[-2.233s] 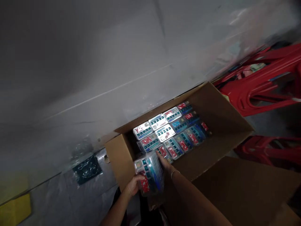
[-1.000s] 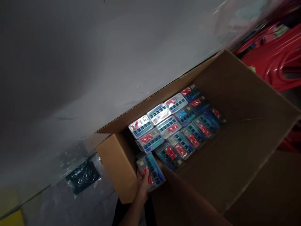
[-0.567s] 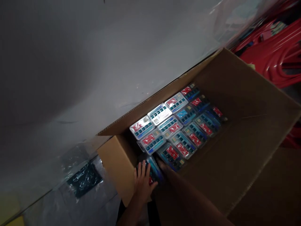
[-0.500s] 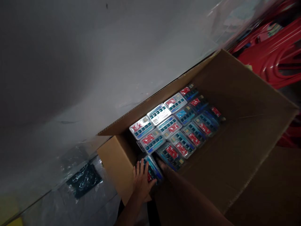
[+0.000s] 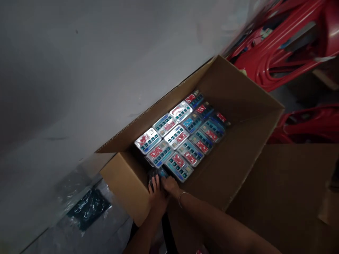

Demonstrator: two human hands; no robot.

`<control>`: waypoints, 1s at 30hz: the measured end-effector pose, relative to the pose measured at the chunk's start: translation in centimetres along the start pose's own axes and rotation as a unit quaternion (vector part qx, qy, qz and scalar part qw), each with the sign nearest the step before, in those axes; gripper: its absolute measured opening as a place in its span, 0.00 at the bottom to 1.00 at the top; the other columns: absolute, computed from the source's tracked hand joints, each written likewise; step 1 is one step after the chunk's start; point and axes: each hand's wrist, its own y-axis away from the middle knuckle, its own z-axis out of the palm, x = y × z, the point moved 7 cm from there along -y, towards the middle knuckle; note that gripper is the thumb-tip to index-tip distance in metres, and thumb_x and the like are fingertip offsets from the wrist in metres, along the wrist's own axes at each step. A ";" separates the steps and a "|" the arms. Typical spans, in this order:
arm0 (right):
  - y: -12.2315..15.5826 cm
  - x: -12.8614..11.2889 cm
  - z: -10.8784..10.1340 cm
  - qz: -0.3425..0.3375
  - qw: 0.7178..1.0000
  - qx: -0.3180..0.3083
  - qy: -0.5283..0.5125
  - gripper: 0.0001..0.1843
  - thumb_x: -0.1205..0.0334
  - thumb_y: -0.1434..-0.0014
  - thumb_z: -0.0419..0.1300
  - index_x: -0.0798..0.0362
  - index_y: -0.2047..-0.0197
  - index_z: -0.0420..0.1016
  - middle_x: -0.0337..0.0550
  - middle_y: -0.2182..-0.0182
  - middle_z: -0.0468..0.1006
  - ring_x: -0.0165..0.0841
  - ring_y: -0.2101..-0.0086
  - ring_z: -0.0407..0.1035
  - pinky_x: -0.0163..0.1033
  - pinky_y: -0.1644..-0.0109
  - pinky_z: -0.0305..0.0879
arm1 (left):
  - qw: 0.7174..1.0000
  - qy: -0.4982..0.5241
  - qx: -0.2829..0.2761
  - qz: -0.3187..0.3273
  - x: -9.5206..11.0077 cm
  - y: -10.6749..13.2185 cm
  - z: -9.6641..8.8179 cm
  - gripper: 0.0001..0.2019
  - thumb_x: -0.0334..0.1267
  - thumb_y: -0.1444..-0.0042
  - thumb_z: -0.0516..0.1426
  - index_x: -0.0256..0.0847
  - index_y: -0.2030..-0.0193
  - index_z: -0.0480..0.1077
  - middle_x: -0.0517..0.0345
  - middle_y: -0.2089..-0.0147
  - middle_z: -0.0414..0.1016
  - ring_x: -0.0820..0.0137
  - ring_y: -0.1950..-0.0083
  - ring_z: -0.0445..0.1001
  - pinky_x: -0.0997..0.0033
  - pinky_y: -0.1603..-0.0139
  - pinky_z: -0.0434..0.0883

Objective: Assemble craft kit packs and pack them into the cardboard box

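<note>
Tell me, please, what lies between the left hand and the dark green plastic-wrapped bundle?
In the head view, between the left hand and the dark green bundle lie the cardboard box's end and, beyond it, a strip of grey floor.

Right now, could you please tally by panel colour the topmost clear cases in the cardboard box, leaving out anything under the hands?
Red-panel cases: 12
Blue-panel case: 1
Total: 13

Red plastic furniture, grey wall, dark-green packet
</note>
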 end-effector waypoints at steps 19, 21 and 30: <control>1.0 2.0 -5.0 -0.046 0.974 0.047 0.219 0.32 0.75 0.41 0.48 0.64 0.33 0.48 0.67 0.43 0.62 0.48 0.47 0.62 0.50 0.53 0.68 | 0.979 0.193 0.045 -0.038 0.0 -1.8 -4.2 0.44 0.51 0.50 0.58 0.32 0.32 0.45 0.31 0.29 0.38 0.48 0.29 0.38 0.41 0.35 0.49; 1.3 1.1 -5.7 -0.063 0.973 0.030 0.221 0.29 0.72 0.42 0.52 0.63 0.37 0.57 0.67 0.45 0.63 0.50 0.47 0.62 0.54 0.52 0.66 | 0.936 0.302 0.067 -0.169 -1.5 -0.5 -3.7 0.46 0.49 0.49 0.58 0.29 0.32 0.39 0.30 0.29 0.34 0.51 0.28 0.37 0.48 0.33 0.50; 2.1 -0.2 -2.0 -0.147 0.974 -0.063 0.161 0.41 0.68 0.57 0.68 0.65 0.40 0.60 0.58 0.56 0.76 0.43 0.56 0.73 0.37 0.56 0.69 | 0.556 0.708 -0.008 -0.436 0.2 3.0 2.9 0.26 0.45 0.55 0.62 0.37 0.49 0.66 0.48 0.58 0.77 0.62 0.59 0.77 0.62 0.56 0.73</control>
